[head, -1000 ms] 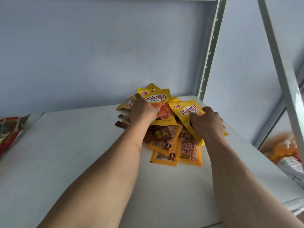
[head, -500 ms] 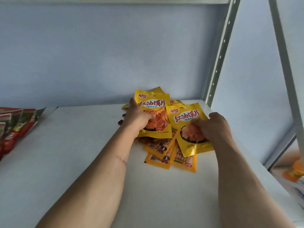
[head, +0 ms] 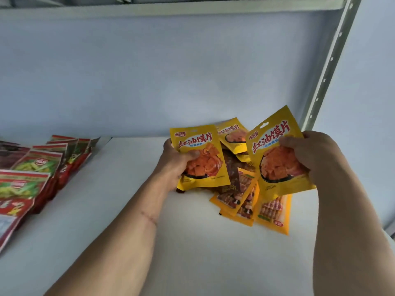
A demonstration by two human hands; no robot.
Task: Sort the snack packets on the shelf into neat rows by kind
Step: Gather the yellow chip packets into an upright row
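Yellow packet [head: 204, 159] in left hand [head: 177, 162]; second yellow packet [head: 277, 154] in right hand [head: 310, 155].

"红油馍片" on both held yellow packets [head: 203, 159]

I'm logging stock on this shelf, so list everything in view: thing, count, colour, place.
Held yellow packets: 2, yellow with red lettering; one in the left hand, one in the right hand.
Third matching yellow packet: 1, yellow, at the back of the pile.
Orange-yellow skewer packets: at least 3, overlapping, front of the pile.
Dark brown packets: count unclear, under the yellow ones.
Red and green packets: several overlapping, left end of the shelf.
Shelf: 1, white.
Shelf post: 1, pale grey, perforated, right rear.
Left hand: grips its packet.
Right hand: grips its packet.
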